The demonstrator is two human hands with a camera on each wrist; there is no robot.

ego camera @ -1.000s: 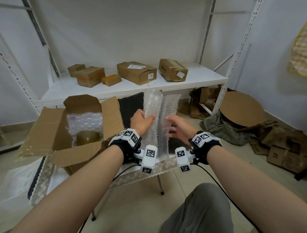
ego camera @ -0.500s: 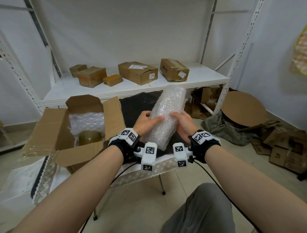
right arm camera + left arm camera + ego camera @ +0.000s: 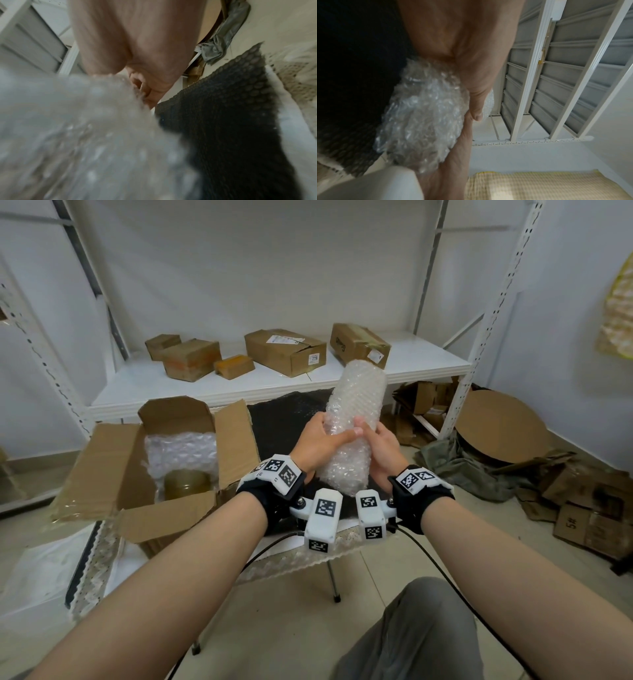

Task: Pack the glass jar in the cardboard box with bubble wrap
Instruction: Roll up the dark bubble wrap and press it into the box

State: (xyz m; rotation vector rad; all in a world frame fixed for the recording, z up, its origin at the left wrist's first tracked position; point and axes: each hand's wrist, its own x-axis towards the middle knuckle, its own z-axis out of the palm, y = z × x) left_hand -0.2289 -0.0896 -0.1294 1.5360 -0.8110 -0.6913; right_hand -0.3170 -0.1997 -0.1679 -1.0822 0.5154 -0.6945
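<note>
Since a second ago the loose bubble wrap sheet has been rolled into a tight tube; bubble wrap roll [image 3: 352, 429] now stands tilted, top leaning away, above the black mat [image 3: 284, 419].

Left hand [image 3: 317, 440] curls round the roll's lower middle, thumb laid across the front. Right hand [image 3: 382, 445] curls round it from the other side, fingertips meeting the left thumb. Both grip it, neither is spread.

Glass jar [image 3: 186, 483] sits upright in the open cardboard box [image 3: 113, 474], to the left of the hands, with a bubble wrap lining [image 3: 181, 448] behind it.

Judgement: step in hand is finishing the roll as filler. To do it well: keep both grips firm so it doesn't spring open, carry it left, push it into the gap beside the jar, not on top. Press gently; glass underneath. Gap width can't be judged from here.

Count:
- jar: 1
- open box: 1
- wrap pieces: 2 (roll, lining)
- closed boxes on the shelf [image 3: 411, 364]: 5
- hands: 2
</note>
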